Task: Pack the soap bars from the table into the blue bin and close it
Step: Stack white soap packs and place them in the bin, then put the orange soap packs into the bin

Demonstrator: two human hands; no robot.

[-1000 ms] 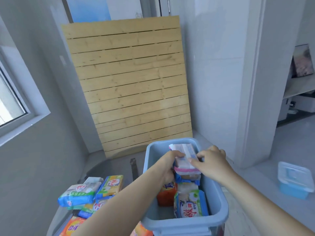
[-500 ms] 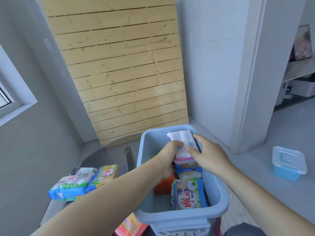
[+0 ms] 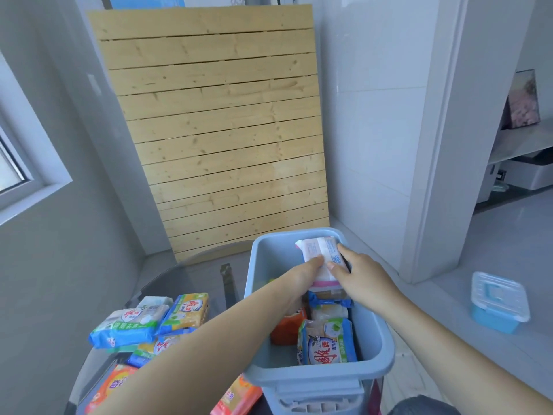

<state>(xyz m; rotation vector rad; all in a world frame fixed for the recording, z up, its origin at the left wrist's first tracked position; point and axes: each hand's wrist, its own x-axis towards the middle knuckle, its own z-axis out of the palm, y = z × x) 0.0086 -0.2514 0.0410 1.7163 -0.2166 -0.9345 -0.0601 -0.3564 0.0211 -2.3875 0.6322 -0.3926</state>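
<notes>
Both hands are inside the bin, at its far end. The left hand and right hand pinch a pink-and-white soap bar between them, thumbs on top, the other fingers curled under or hidden. The bar sits above the packed bars, at about rim height and not yet seated.

Risks noted:
- The wrapper looks slick; a two-sided pinch could slip and drop the bar askew.
- The right-hand column is already stacked high. A bar left proud of the rim would, in my judgement, stop the lid from closing.
- The left side of the bin floor is bare (better room there).
- The left forearm passes over the loose bars on the table; a careless withdrawal may sweep some off the edge.

No lid for this bin is in view.
</notes>
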